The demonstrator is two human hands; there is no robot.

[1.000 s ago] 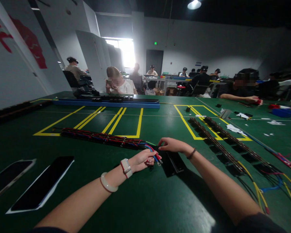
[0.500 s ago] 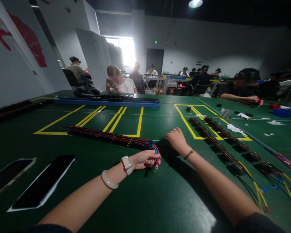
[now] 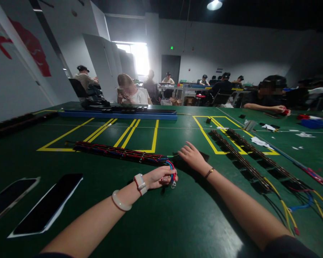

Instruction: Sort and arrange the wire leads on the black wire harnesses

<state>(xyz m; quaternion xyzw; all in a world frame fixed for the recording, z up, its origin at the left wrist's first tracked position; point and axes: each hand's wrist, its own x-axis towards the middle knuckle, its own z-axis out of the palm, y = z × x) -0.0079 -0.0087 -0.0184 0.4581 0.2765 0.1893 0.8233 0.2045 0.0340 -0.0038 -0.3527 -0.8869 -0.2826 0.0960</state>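
Note:
A long wired strip [image 3: 118, 152] with red, black and blue wires lies across the green table [image 3: 161, 229]. At its right end, my left hand [image 3: 161, 177] is closed around red and blue cables [image 3: 172, 167], whose metal ring lugs [image 3: 173, 185] stick out below the fingers. My right hand [image 3: 190, 154] is just right of the strip's end, beside a thin green wire [image 3: 172, 156]. Its index finger is raised and the other fingers are bent; whether they hold the wire's tip is too small to tell.
Two more strips [image 3: 239, 159] with yellow cables lie at the right. Two phone-like dark slabs [image 3: 50, 204] rest at the left. Behind is a blue tray [image 3: 118, 114]. People sit across the table, one [image 3: 269, 96] at the far right.
My right hand has moved slightly left and its fingers have loosened, with the index finger now lifted. My left hand still grips the cables.

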